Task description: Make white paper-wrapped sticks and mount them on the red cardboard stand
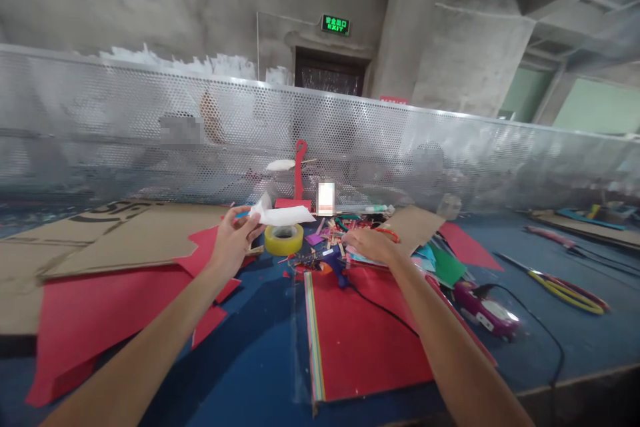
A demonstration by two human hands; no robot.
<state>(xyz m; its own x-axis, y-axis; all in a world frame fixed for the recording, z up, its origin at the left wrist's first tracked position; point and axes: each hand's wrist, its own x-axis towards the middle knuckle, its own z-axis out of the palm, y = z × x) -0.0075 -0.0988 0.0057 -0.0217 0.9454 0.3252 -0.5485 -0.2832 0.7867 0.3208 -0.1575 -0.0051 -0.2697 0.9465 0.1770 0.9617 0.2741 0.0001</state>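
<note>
My left hand (235, 237) is closed, thumb and fingers pinching a white, folded piece that looks like paper (285, 215). It is held just above a roll of yellow tape (284, 240). My right hand (369, 245) reaches over a heap of small colourful scraps (330, 235); its fingertips are blurred among them, so whether they grip anything is unclear. An orange scissor-like handle (389, 234) shows just behind this hand. Below it lies a blue glue gun (336, 267), its black cord running across a stack of red sheets (370, 340).
Brown cardboard (125, 237) and red paper (110, 320) cover the left side. To the right lie a purple device with a cord (487, 312) and yellow-and-red-handled scissors (565, 291). A perforated metal panel (225, 120) borders the back; a red paper strip (299, 170) stands before it.
</note>
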